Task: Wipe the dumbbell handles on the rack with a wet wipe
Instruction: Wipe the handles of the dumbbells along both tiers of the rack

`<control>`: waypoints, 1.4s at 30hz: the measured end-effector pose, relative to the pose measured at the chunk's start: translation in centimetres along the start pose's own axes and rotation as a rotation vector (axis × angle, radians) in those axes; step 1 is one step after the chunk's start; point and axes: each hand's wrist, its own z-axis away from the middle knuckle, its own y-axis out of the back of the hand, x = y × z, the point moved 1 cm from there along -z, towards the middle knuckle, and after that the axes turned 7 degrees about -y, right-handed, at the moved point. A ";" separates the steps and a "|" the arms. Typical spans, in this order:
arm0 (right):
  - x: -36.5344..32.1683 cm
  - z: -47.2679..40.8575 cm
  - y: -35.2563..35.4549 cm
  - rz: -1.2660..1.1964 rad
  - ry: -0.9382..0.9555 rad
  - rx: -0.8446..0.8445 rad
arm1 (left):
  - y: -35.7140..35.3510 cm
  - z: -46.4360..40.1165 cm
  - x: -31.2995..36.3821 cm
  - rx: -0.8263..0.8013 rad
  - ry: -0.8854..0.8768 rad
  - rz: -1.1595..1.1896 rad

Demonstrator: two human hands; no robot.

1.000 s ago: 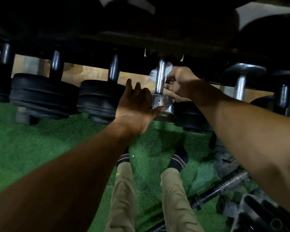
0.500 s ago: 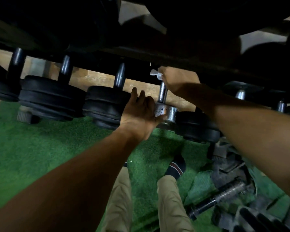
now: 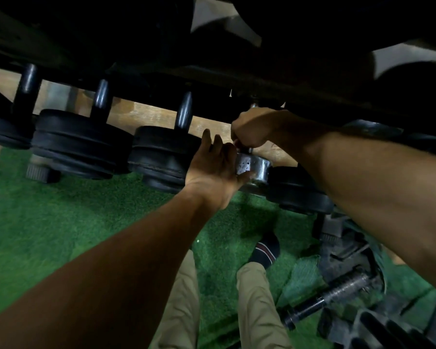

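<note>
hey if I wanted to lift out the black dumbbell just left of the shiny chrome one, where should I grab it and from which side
Probably by the handle, the narrow bar above its near black head. Come from the front and above: the handle runs back into the rack, the head is too wide for a grip, and the left hand crowds its right side against the chrome dumbbell head.

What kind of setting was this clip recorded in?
Most likely a gym's free-weights area. A row of black dumbbells sits on a dark rack, the floor is green artificial turf, and a loose threaded bar lies on the floor to the right.
</note>
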 end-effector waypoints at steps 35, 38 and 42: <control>11.2 13.0 -12.5 -0.774 -0.255 0.687 | 4.0 -4.5 9.6 -0.073 0.141 0.535; 11.0 12.3 -13.5 -0.718 -0.049 0.545 | 4.5 -5.5 11.1 -0.129 0.203 0.536; 11.3 11.9 -13.1 -0.745 0.033 0.405 | 5.0 -5.6 10.9 -0.160 0.228 0.559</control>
